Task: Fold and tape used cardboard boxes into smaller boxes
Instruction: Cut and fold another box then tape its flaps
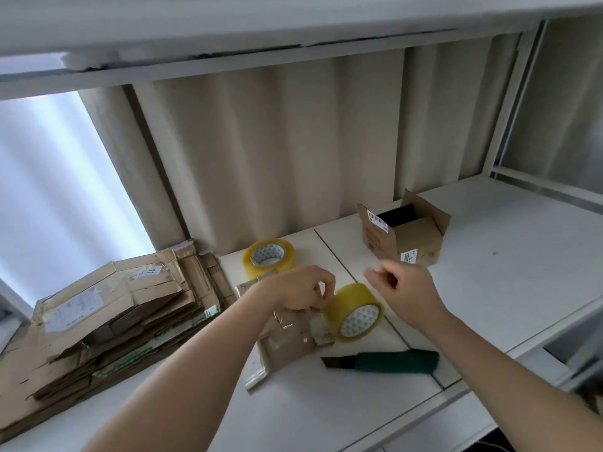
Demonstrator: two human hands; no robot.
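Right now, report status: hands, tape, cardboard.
Left hand pinching the near tape roll over the small cardboard piece. Right hand raised, loosely curled, holding nothing. Utility knife lying close by.

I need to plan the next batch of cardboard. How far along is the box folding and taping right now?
One small box stands assembled at the back, top flaps still open. In hand: the left hand pinches at the near tape roll over a flattened cardboard piece; the right hand hovers beside it. Left: the stack of flattened boxes looks untouched.
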